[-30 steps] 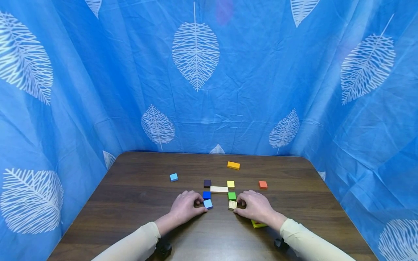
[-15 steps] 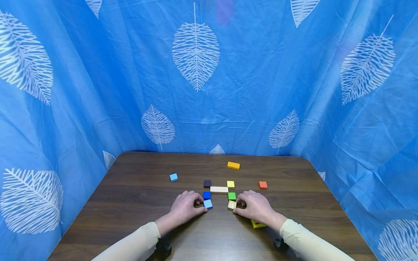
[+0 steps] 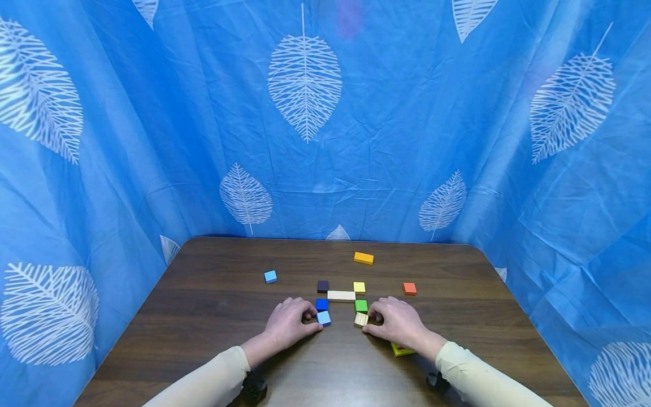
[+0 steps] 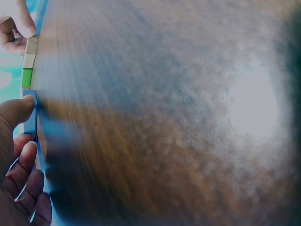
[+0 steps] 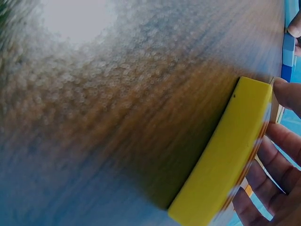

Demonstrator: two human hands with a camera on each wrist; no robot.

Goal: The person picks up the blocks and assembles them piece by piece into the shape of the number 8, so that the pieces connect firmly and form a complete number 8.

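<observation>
My left hand pinches a light blue block between thumb and finger. Just behind that block sits a dark blue block. Opposite, my right hand holds a striped plain-wood block in the same kind of pinch, in front of a green block. Farther back, a long cream block spans the middle, with a dark purple block and a pale yellow block at its far corners. In the left wrist view the thumb presses the light blue block.
A yellow block lies under the right wrist, partly hidden by the forearm in the head view. Around the arrangement lie an orange block, another light blue block and a red block. A blue leaf-print curtain hangs behind the table.
The striped wood block has shifted very slightly left and turned a little in my right fingers. My left hand and the other blocks look unmoved.
</observation>
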